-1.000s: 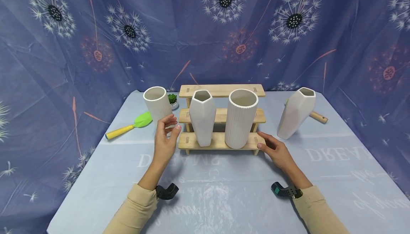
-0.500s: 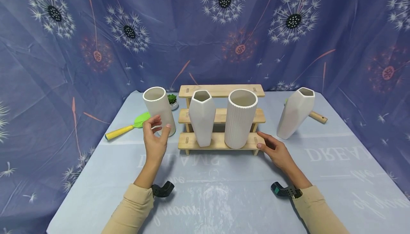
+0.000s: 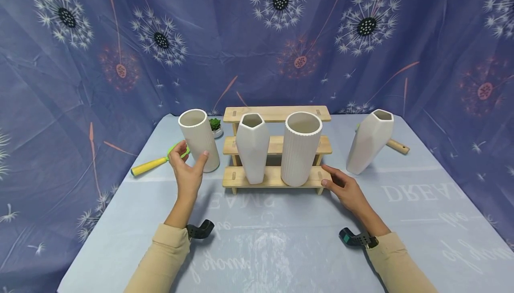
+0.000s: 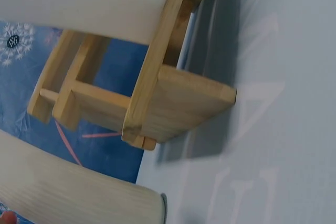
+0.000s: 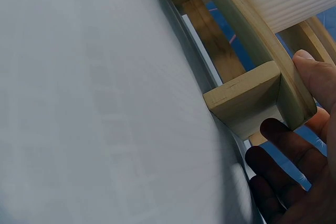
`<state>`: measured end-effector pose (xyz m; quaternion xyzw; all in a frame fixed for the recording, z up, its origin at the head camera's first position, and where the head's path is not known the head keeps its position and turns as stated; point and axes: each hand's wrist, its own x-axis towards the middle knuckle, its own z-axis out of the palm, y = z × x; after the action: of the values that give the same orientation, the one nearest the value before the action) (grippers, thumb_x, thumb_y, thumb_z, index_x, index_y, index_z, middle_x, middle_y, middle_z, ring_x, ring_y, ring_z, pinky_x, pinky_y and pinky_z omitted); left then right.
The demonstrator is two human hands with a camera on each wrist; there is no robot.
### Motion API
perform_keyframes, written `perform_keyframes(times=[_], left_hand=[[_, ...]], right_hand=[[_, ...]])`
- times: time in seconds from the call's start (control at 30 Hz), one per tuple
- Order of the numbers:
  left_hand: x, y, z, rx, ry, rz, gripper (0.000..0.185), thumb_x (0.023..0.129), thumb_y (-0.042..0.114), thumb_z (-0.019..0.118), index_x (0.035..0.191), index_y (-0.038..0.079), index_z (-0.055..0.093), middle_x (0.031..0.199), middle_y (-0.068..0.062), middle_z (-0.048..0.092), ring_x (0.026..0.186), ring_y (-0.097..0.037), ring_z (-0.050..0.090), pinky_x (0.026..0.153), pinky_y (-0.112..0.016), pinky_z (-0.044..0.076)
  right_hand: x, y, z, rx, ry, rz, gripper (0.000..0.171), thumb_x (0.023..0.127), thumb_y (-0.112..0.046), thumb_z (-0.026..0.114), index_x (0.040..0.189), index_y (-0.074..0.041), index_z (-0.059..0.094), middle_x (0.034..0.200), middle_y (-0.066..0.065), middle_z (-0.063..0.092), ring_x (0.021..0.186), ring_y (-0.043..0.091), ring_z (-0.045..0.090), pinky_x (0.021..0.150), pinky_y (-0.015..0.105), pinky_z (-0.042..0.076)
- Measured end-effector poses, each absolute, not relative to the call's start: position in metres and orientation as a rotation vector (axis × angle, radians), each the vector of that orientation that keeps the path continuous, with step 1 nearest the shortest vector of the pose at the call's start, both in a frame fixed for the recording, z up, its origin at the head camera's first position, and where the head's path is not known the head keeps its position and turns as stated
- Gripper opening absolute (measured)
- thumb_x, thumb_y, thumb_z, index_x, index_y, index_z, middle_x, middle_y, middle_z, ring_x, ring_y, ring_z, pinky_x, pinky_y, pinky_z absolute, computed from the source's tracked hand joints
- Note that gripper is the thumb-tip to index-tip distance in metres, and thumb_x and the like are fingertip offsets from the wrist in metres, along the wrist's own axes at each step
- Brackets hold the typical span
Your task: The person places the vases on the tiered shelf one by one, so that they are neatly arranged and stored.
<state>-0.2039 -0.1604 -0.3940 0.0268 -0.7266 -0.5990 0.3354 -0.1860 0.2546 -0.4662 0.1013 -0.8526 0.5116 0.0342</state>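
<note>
The step in hand looks like taking hold of the slim cylindrical vase [image 3: 202, 143], which stands on the worktop [image 3: 249, 244] just left of the three-tier wooden stand [image 3: 277, 113]. The left hand [image 3: 186, 172] is beside it, fingers and thumb spread wide, gripping nothing; contact is unclear. The right hand [image 3: 347, 191] pinches the lowest tier's right end between thumb and fingers. The next move probably calls for closing the left fingers evenly around the vase.

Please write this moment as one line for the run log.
left hand: at leftmost vase, contact unclear; right hand: grips shelf at right end; two vases: on bottom step
</note>
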Motion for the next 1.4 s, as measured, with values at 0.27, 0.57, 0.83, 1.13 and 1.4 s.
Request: perform_keyframes(times=[0.27,0.57,0.83,1.13,1.4], left_hand=[[-0.221,-0.172,-0.407,0.142,-1.976,-1.566,0.076,0.078,0.019,0.076,0.138,0.003,0.032,0.133,-0.019,0.033,0.124,-0.027,0.034,0.108,-0.042,0.03],[-0.234,-0.176,-0.411,0.179,-2.074,-1.577,0.088,0.077,0.025,0.076,0.145,0.006,0.024,0.141,-0.019,0.03,0.132,-0.029,0.031,0.112,-0.046,0.026],[-0.241,-0.177,-0.414,0.17,-2.114,-1.577,0.089,0.076,0.025,0.077,0.145,0.008,0.024,0.143,-0.016,0.031,0.132,-0.027,0.033,0.112,-0.05,0.025],[-0.248,-0.177,-0.419,0.173,-2.152,-1.553,0.088,0.077,0.027,0.077,0.144,0.009,0.023,0.143,-0.016,0.03,0.133,-0.027,0.034,0.112,-0.048,0.027],[-0.253,-0.176,-0.422,0.204,-2.154,-1.561,0.091,0.075,0.028,0.079,0.144,0.008,0.022,0.143,-0.016,0.031,0.131,-0.029,0.036,0.11,-0.048,0.028]], right_hand=[[-0.185,0.254,-0.465,0.3,-2.626,1.577,0.053,0.091,-0.032,0.063,0.139,-0.017,0.048,0.142,0.01,0.049,0.107,-0.016,0.046,0.086,0.005,0.039],[-0.185,0.255,-0.466,0.295,-2.629,1.594,0.053,0.091,-0.032,0.063,0.139,-0.016,0.048,0.142,0.01,0.049,0.108,-0.014,0.046,0.086,0.005,0.039],[-0.184,0.254,-0.464,0.297,-2.627,1.594,0.053,0.09,-0.032,0.063,0.139,-0.016,0.048,0.141,0.01,0.05,0.107,-0.013,0.048,0.086,0.006,0.04],[-0.185,0.254,-0.465,0.297,-2.621,1.601,0.053,0.09,-0.032,0.063,0.139,-0.016,0.048,0.141,0.009,0.05,0.106,-0.013,0.048,0.085,0.006,0.04],[-0.186,0.255,-0.466,0.31,-2.625,1.591,0.053,0.091,-0.032,0.063,0.139,-0.016,0.048,0.142,0.01,0.048,0.108,-0.015,0.046,0.086,0.006,0.039]])
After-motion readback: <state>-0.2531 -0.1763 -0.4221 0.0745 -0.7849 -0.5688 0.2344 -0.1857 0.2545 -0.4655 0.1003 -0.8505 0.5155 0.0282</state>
